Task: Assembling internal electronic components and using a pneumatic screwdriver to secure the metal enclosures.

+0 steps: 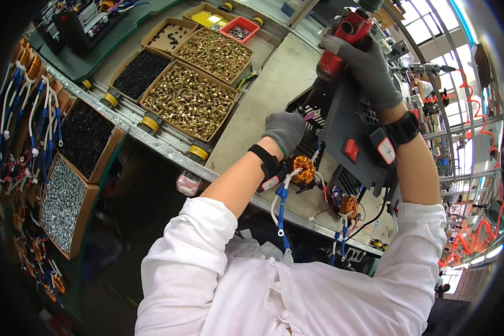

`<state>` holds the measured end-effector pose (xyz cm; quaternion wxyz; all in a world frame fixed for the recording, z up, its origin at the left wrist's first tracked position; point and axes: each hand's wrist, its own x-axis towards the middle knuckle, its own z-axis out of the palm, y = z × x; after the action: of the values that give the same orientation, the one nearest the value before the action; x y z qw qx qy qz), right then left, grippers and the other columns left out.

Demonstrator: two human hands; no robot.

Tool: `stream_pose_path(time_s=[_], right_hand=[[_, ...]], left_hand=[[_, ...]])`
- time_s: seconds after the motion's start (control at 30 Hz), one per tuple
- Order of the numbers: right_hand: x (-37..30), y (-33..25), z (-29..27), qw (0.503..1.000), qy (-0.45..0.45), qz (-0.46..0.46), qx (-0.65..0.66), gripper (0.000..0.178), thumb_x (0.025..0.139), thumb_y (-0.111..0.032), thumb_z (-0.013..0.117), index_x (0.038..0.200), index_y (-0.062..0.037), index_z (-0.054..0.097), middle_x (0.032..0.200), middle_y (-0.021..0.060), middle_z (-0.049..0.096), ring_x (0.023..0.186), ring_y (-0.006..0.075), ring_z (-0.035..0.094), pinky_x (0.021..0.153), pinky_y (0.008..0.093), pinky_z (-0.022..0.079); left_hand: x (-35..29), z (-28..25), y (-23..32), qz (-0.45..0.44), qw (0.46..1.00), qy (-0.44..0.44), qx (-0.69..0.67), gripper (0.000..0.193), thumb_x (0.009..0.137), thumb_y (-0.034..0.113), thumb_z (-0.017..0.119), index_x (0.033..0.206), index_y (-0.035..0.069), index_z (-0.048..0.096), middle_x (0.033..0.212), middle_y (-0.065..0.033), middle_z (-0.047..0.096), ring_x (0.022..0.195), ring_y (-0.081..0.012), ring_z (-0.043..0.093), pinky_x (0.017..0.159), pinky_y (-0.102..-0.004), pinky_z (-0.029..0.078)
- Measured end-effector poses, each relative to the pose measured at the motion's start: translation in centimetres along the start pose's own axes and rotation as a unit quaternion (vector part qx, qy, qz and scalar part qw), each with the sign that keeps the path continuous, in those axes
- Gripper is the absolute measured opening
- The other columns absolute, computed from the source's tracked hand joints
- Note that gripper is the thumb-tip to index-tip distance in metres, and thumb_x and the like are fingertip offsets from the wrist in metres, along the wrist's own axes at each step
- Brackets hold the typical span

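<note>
My right hand [372, 70], in a grey glove, is wrapped round a red power screwdriver [354, 29]. The tool's dark nose points down and left into a black metal housing [341, 129] on the bench. Close to that nose, my left hand [285, 130], also gloved in grey, has its fingers curled at the housing's left side. What those fingers hold, if anything, is hidden. Two copper-wound coils, one [303, 169] beside my left wrist and another [349, 208] farther right, have blue and white leads hanging over the bench's near edge. A red block [350, 150] sits on the housing.
Cardboard boxes of brass-coloured fasteners [189, 99] and black screws [141, 74] stand left of the bench top. Beyond them is a small red tray [239, 29]. Lower left are a box of silver screws [67, 206] and hanging wired coils [33, 67]. Red coiled hoses [473, 106] hang at right.
</note>
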<state>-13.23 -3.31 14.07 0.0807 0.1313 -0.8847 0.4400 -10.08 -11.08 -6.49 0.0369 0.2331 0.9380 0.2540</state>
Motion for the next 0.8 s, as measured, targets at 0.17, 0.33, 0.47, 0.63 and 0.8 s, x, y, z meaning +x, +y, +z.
stream_pose_path(time_s=[0.17, 0.33, 0.47, 0.63, 0.8], right_hand=[[-0.1, 0.4, 0.6, 1.0, -0.003, 0.019, 0.012, 0.047, 0.077, -0.031, 0.078, 0.112, -0.0058, 0.061, 0.098, 0.005, 0.065, 0.09, 0.0145, 0.062, 0.08, 0.0308, 0.051], [0.3, 0.1, -0.9, 0.996, -0.002, -0.011, 0.093, 0.041, 0.077, -0.025, 0.078, 0.109, -0.005, 0.061, 0.094, 0.0025, 0.064, 0.083, 0.0107, 0.06, 0.074, 0.0295, 0.051], [1.2, 2.1, -0.4, 0.994, 0.04, 0.023, 0.1, 0.046, 0.074, -0.016, 0.08, 0.114, -0.0052, 0.06, 0.095, 0.0022, 0.064, 0.083, 0.0105, 0.058, 0.076, 0.028, 0.049], [4.5, -1.5, -4.1, 0.961, 0.207, 0.001, 0.182, 0.034, 0.077, -0.019, 0.074, 0.105, -0.0039, 0.061, 0.083, 0.0026, 0.061, 0.074, 0.0134, 0.06, 0.068, 0.0309, 0.05], [9.5, -0.4, -16.5, 0.869, 0.417, -0.017, 0.267, 0.032, 0.072, -0.018, 0.075, 0.091, -0.0004, 0.056, 0.077, 0.0076, 0.057, 0.065, 0.0196, 0.06, 0.061, 0.0354, 0.053]], left_hand=[[0.0, -0.1, -0.2, -0.003, 1.0, -0.022, 0.005, 0.025, 0.091, 0.028, 0.051, 0.101, 0.011, 0.065, 0.084, -0.0076, 0.072, 0.075, -0.0274, 0.071, 0.057, -0.0426, 0.052], [0.7, -0.2, 1.2, 0.041, 0.999, 0.022, 0.024, 0.015, 0.087, 0.016, 0.054, 0.095, 0.012, 0.067, 0.083, -0.006, 0.071, 0.077, -0.0246, 0.071, 0.055, -0.0393, 0.052], [1.4, 2.5, -0.6, 0.047, 0.997, 0.024, -0.054, 0.021, 0.088, 0.029, 0.054, 0.097, 0.013, 0.064, 0.085, -0.0092, 0.072, 0.079, -0.0298, 0.071, 0.062, -0.0448, 0.053], [0.0, 4.0, -3.8, 0.091, 0.994, 0.019, -0.063, 0.034, 0.084, 0.039, 0.058, 0.111, 0.017, 0.063, 0.091, -0.0076, 0.072, 0.083, -0.0286, 0.071, 0.056, -0.043, 0.053], [1.1, 9.9, -5.6, 0.059, 0.983, 0.043, -0.171, 0.037, 0.086, 0.04, 0.054, 0.113, 0.016, 0.061, 0.089, -0.0089, 0.072, 0.08, -0.0306, 0.071, 0.056, -0.0437, 0.053]])
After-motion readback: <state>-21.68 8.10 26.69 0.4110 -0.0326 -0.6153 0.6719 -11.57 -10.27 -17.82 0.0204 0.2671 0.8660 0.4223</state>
